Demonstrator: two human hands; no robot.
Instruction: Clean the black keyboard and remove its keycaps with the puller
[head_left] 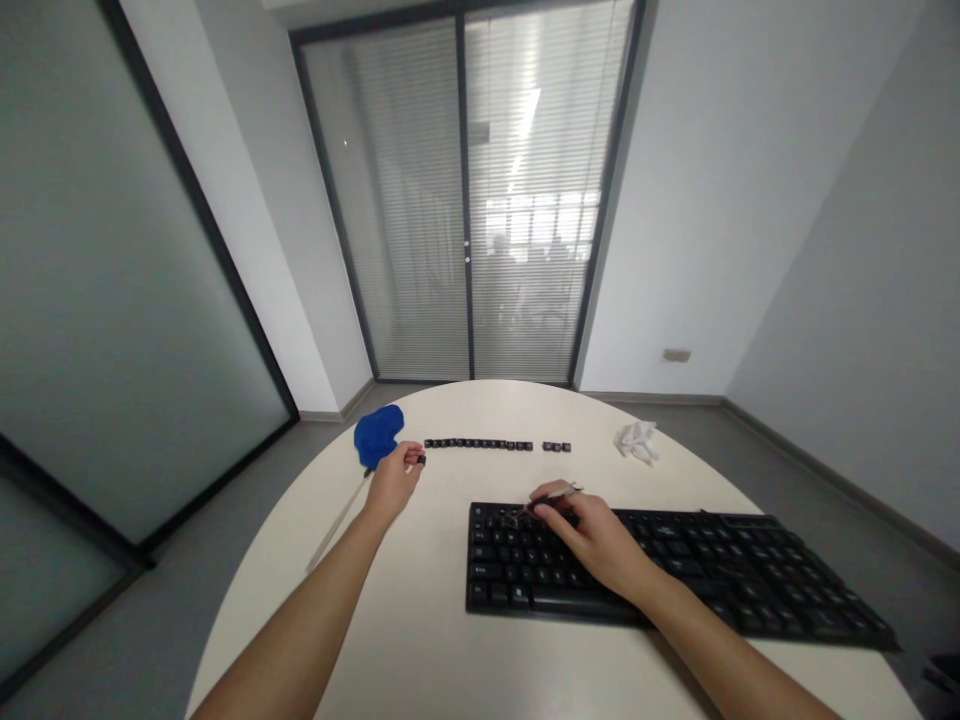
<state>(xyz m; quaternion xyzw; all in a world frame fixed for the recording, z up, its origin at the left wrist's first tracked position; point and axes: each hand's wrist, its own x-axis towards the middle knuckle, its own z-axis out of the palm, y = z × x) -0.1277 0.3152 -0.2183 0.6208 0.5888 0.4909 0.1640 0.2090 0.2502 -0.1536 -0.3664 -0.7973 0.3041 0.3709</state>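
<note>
A small black keycap point(421, 460) is pinched between the fingertips of my left hand point(397, 477), low over the table just left of centre. Along the table's far side runs a row of black keycaps point(480, 443), with a shorter group of keycaps point(556, 447) to its right. My right hand point(592, 535) is closed around a keycap puller point(559, 492), whose thin wire end reaches the upper left keys of the black keyboard point(570, 598). The palm and forearm cover part of the keyboard's middle.
On the round cream table point(420, 640) lie a blue cloth point(377, 433), a thin pale stick point(337, 525) at its near side, and a crumpled white tissue point(637, 441) at the far right. Beyond stands a glass partition with blinds point(525, 250).
</note>
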